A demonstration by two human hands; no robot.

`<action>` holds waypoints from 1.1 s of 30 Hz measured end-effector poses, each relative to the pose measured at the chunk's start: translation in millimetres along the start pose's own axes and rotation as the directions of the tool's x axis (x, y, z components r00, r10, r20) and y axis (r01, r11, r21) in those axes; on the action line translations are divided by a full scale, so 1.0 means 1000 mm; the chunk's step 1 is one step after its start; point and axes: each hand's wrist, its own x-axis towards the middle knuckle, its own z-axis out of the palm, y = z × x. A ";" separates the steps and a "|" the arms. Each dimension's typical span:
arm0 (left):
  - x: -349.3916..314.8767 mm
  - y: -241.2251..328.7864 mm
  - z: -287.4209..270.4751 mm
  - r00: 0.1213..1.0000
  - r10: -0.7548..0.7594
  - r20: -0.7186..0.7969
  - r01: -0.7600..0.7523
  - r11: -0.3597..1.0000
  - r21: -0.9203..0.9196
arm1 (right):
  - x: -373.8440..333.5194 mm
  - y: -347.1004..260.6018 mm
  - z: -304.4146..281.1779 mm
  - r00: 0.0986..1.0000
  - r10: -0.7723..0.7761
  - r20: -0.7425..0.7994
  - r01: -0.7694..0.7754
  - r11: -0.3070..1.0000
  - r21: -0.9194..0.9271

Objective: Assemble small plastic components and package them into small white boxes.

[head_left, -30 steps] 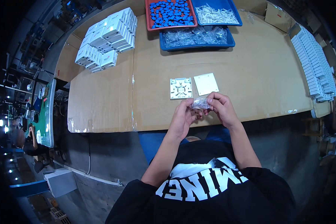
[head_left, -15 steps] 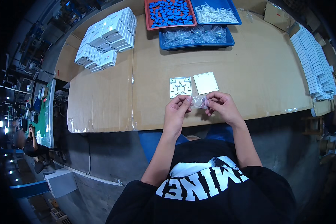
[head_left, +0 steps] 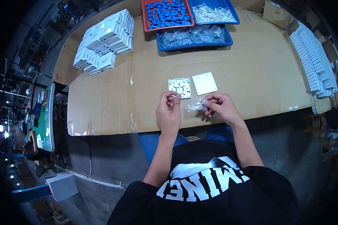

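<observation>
A small clear plastic bag (head_left: 195, 105) is pinched at its right end by my right hand (head_left: 222, 107), just above the near part of the table. Beside it my left hand (head_left: 169, 112) is closed, thumb against curled fingers, apart from the bag. Whether those fingers hold anything is hidden. Just beyond my left fingertips lies an open white plastic box base (head_left: 179, 88) with moulded clips inside. To its right sits a flat white square cover (head_left: 204, 83), slightly turned.
On the cardboard-covered table (head_left: 101, 101), stacked white boxes (head_left: 105, 41) stand far left. A red tray (head_left: 143, 15) holds blue parts; one blue tray (head_left: 237, 18) holds white pieces, another (head_left: 195, 47) clear bags. White parts (head_left: 313, 62) are piled right. A person (head_left: 32, 146) sits far left.
My left hand has let go of the clear bag and moved left, near the box base. My right hand still pinches the bag, which now hangs out to its left.
</observation>
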 end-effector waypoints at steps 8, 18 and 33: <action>-0.004 0.029 0.002 0.833 0.384 0.399 -0.522 0.784 0.335 | 0.006 -0.001 0.009 0.994 -0.102 0.049 0.108 0.982 -0.152; -0.008 0.008 0.009 0.886 0.236 0.398 -0.331 0.925 0.189 | -0.008 -0.005 0.006 0.979 -0.202 0.015 0.200 0.947 -0.252; -0.019 -0.002 0.015 0.586 -0.258 0.768 0.699 0.640 -0.319 | -0.021 -0.021 -0.006 0.922 -0.286 0.259 0.362 0.874 -0.324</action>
